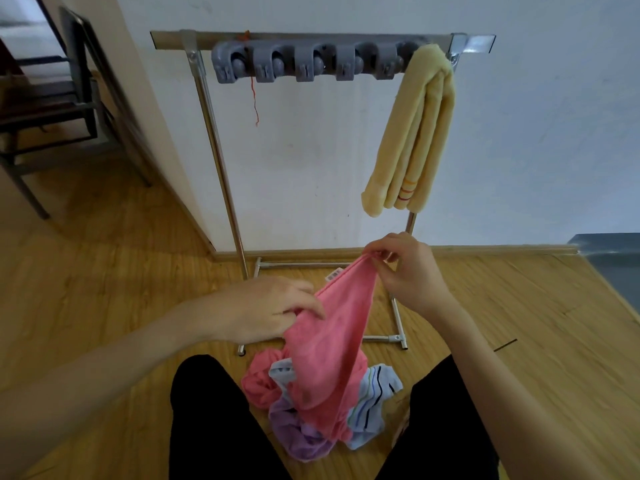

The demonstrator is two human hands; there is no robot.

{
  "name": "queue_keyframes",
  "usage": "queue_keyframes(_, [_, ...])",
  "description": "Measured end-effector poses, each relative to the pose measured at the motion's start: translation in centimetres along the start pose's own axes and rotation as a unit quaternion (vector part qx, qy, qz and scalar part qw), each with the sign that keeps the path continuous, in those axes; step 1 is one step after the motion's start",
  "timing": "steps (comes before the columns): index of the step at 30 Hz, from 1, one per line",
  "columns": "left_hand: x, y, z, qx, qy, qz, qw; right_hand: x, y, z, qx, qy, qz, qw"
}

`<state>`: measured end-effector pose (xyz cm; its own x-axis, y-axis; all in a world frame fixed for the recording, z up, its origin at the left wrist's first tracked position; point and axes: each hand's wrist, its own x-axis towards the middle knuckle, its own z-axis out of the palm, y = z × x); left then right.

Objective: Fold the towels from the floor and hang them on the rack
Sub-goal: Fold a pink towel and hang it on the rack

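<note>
A pink towel (pixel 332 341) hangs between my hands above the floor. My right hand (pixel 405 271) pinches its top corner, raised near the rack's right post. Lower and to the left, my left hand (pixel 273 310) grips the towel's edge. Under it, between my knees, lies a heap of towels: a light blue striped one (pixel 374 407), a purple one (pixel 294 434) and more pink cloth (pixel 259 382). The metal rack (pixel 221 174) stands against the wall, with a row of grey clips (pixel 304 64) along its top bar. A folded yellow towel (pixel 415 133) hangs at its right end.
A wooden floor (pixel 104 306) spreads around me. A dark metal chair (pixel 62 98) stands at the far left beyond a wall corner. A grey-blue object (pixel 609 258) sits at the right by the wall. An orange thread (pixel 254 98) dangles from the rack bar.
</note>
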<state>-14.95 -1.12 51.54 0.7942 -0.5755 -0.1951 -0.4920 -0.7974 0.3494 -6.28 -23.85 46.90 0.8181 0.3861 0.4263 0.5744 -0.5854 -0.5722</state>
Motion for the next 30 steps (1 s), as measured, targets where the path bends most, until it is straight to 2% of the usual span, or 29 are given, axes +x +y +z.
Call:
queue_keyframes(5, [0.3,0.3,0.2,0.019,-0.066,0.058,0.996,0.0,-0.5,1.0,0.008,-0.005,-0.025,1.0])
queue_keyframes(8, [1.1,0.3,0.6,0.055,-0.066,0.127,0.988,0.0,-0.6,1.5,0.005,-0.014,-0.033,0.999])
queue_keyframes(12, [1.6,0.4,1.1,0.197,0.048,0.21,0.956,-0.1,-0.6,1.6,0.033,-0.011,-0.026,0.999])
queue_keyframes(15, [1.3,0.5,1.0,0.256,0.125,0.242,0.928,-0.2,-0.4,1.3,0.049,-0.012,-0.007,0.999])
queue_keyframes(17, [1.5,0.5,0.9,0.266,0.134,0.267,0.917,-0.2,-0.4,1.2,0.052,-0.018,-0.004,0.998])
queue_keyframes(19, [1.9,0.4,0.8,0.267,0.11,0.286,0.914,-0.2,-0.6,1.1,0.057,-0.022,-0.003,0.998])
queue_keyframes(23, [2.2,-0.2,0.1,0.253,0.11,0.252,0.928,-0.2,-0.9,0.9,0.089,-0.015,0.016,0.996])
queue_keyframes(27, [2.5,-0.8,-0.9,0.222,0.19,0.168,0.941,0.0,-1.4,0.5,0.129,-0.015,0.023,0.991])
queue_keyframes(30, [2.9,-1.1,-1.4,0.198,0.252,0.135,0.938,0.4,-2.4,-0.1,0.171,-0.023,0.012,0.985])
